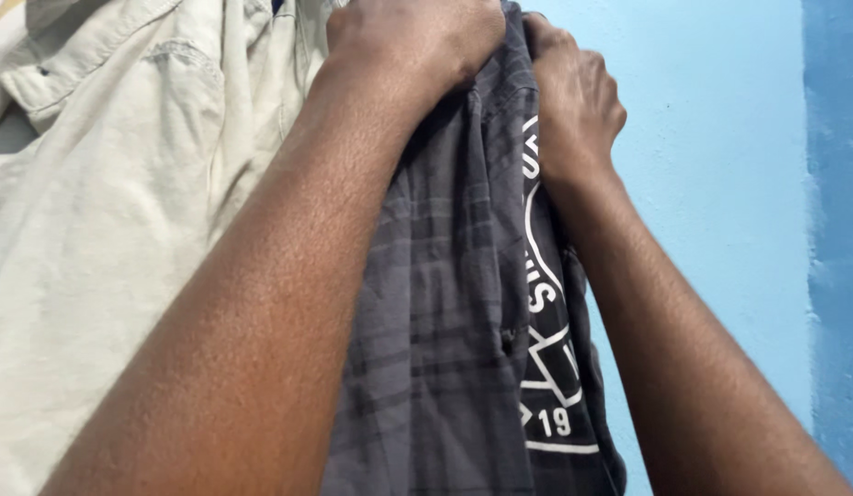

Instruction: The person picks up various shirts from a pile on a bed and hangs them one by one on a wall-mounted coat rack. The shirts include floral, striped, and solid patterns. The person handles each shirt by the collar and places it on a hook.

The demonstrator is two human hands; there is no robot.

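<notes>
A dark grey plaid shirt (pixel 435 312) hangs down in front of me, and a dark garment with a white round print (pixel 550 367) shows along its right side. My left hand (pixel 412 41) is clenched on the top of the grey shirt near the upper edge of the view. My right hand (pixel 573 96) grips the cloth at the top right, just beside the left hand. Both forearms reach up from below and cover parts of the shirt.
A pale beige shirt (pixel 96 211) with a collar and chest pocket hangs to the left, touching the grey one. Behind on the right is a light blue wall (pixel 711 184) with a darker blue strip (pixel 840 230) at the far right.
</notes>
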